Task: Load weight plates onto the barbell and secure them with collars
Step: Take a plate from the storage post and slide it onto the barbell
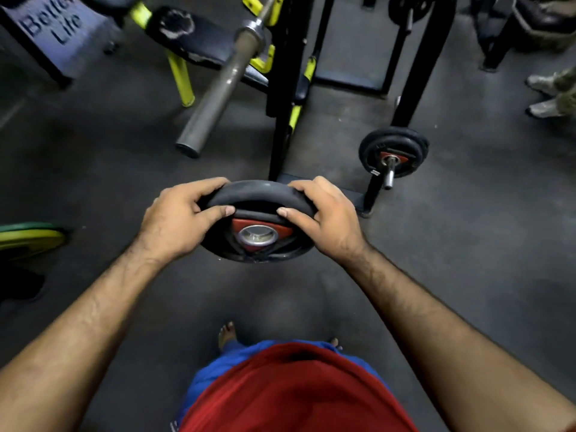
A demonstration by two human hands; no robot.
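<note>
I hold a black rubber weight plate [258, 198] with a red centre and a steel bore in front of my waist, its face tilted up toward me. My left hand [177, 219] grips its left rim and my right hand [324, 216] grips its right rim. The barbell's bare steel sleeve [218, 92] juts toward me from the rack, its end above and left of the plate. No collar shows.
A black rack upright [282, 88] stands just beyond the plate. Black plates [394, 151] hang on a storage peg at the right. A bench with yellow legs [182, 79] is behind the bar. A green-yellow plate [28, 236] lies at the left edge. Another person's shoes [544, 95] are at far right.
</note>
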